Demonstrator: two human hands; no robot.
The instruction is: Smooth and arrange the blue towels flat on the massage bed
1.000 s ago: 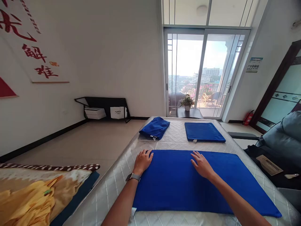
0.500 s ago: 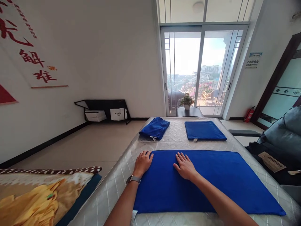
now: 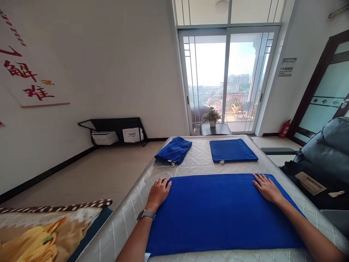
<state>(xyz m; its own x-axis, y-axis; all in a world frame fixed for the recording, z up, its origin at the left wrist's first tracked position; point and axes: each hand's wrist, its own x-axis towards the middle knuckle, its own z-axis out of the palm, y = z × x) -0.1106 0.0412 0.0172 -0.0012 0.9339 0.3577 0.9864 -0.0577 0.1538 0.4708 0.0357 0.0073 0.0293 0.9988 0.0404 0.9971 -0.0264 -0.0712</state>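
A blue rectangular cloth (image 3: 212, 214), perhaps a cushion cover, lies flat and smooth on the quilted white mattress (image 3: 131, 214). At its far left corner rests my left hand (image 3: 159, 193), palm down with fingers lightly curved over the edge; a watch is on that wrist. My right hand (image 3: 267, 186) lies flat near the far right corner, fingers stretched out. Farther back on the mattress is a loosely folded blue cloth (image 3: 174, 150) on the left. To its right lies a neatly folded blue cloth (image 3: 233, 150) with a white tag.
Left of the mattress is a bed edge with a yellow garment (image 3: 40, 240). A dark grey armchair (image 3: 332, 153) stands on the right, holding a black item and a brown card (image 3: 310, 183). Behind the mattress, a potted plant (image 3: 212, 116) stands on a chair before glass doors.
My right hand has slid right across the blue cloth, from left of its middle to near the far right corner. My left hand stays at the left corner. The view has turned slightly right.
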